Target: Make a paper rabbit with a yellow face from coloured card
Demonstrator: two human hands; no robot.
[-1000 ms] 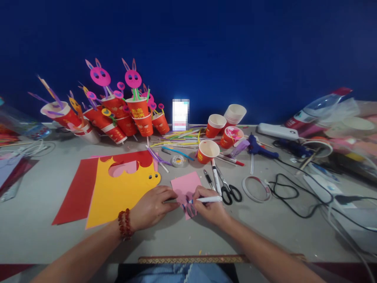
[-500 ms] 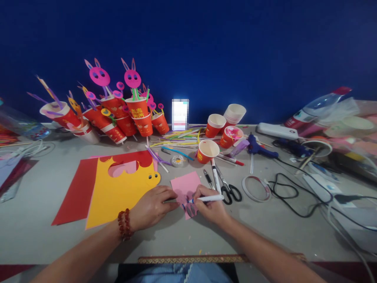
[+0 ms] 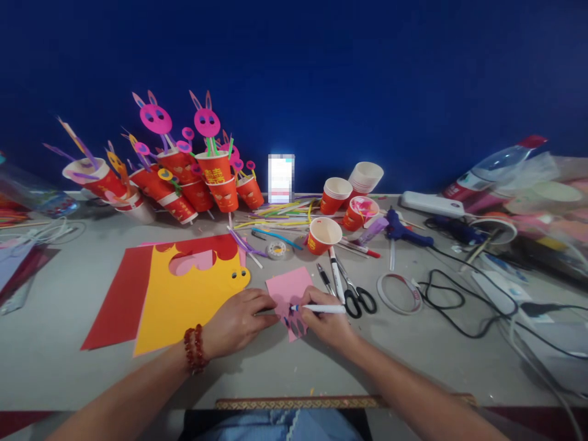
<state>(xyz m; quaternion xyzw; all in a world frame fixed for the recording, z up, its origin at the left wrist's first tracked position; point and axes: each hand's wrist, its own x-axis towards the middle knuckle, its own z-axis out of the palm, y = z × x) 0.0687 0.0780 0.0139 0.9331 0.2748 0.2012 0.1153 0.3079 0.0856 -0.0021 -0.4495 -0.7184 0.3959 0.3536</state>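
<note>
A white marker (image 3: 325, 309) with a blue tip is gripped between the thumb and fingers of my right hand (image 3: 328, 323). Its tip meets a piece of pink paper (image 3: 290, 283), near small dark blue marks. Oval cut-out holes show at the paper's lower end. My left hand (image 3: 241, 321), with a beaded bracelet on its wrist, lies palm down with thumb and fingers apart, fingertips at the paper's left edge. Whether anything small lies beneath those fingertips is hidden. Yellow paper (image 3: 188, 306) with cut-out gaps rests over red paper (image 3: 117, 300) to the left.
Black-handled scissors (image 3: 359, 301), a black pen (image 3: 325, 278) and a capped marker (image 3: 337, 278) lie right of the pink paper. Behind are paper cups (image 3: 324, 237), a tape roll (image 3: 277, 250) and rabbit-topped cups (image 3: 215, 168). A blue glue gun (image 3: 407, 234) and cables (image 3: 463, 334) occupy the right.
The marker and my right fingers have shifted slightly left and up, and a darker blue mark shows at the tip. My left hand has stayed in place.
</note>
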